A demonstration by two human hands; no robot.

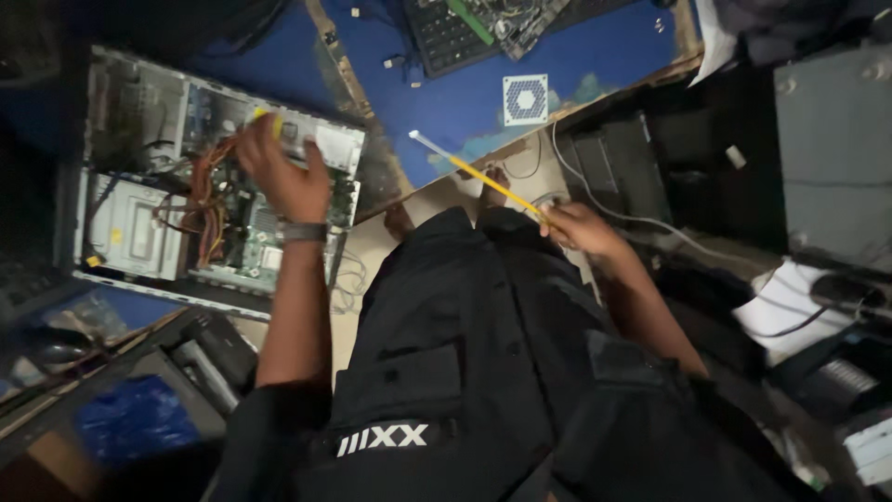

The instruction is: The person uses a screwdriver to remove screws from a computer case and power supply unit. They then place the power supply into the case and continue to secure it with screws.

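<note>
From the head view, an open computer case (186, 177) is seen lying on its side on the blue worktop (446, 102). Orange and yellow wires and a green board are seen inside it. The left hand (279, 172) is reached into the case, its grip closed on something small and yellow. A yellow screwdriver (478, 177) is held tight in the right hand's (581, 228) grip. A keyboard (446, 37) and a small white fan (525, 99) are laid on the worktop. Dark boxes are stacked around the floor.
</note>
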